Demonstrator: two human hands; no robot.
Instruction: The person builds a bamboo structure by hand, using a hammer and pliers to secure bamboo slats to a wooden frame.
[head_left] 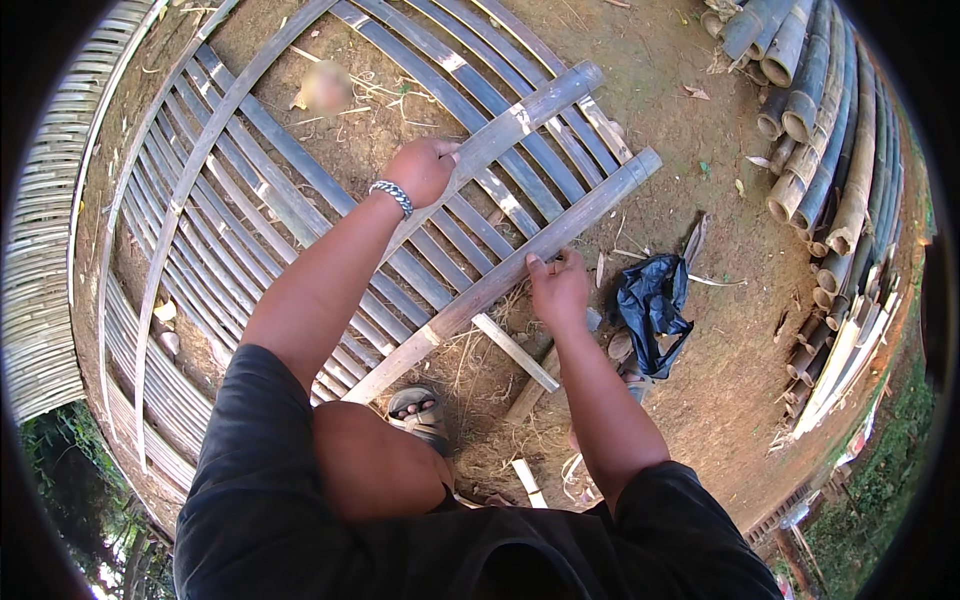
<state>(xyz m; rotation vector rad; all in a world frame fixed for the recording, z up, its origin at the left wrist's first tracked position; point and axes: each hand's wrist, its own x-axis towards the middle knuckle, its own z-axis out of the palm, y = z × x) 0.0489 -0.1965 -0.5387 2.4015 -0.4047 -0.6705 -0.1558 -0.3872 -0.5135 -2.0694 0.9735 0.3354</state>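
A panel of split bamboo slats (pixel 300 200) lies on the ground in front of me, with two broader bamboo strips crossing its right end. My left hand (pixel 422 172), a chain bracelet at its wrist, is closed on the edge of the farther bamboo strip (pixel 500 132). Its fingertips are partly hidden. Closer to me, my right hand (pixel 560 288) pinches the edge of the nearer bamboo strip (pixel 520 265), thumb on top. Slat ends meet this nearer strip, and one short slat (pixel 515 350) sticks out past it toward me.
A crumpled black plastic bag (pixel 652 310) lies right of my right hand. Bamboo poles (pixel 800 110) are stacked at the far right, with pale split pieces (pixel 850 350) beside them. Another slatted panel (pixel 45 220) stands at the left edge. My sandalled foot (pixel 420 412) is beside the nearer strip.
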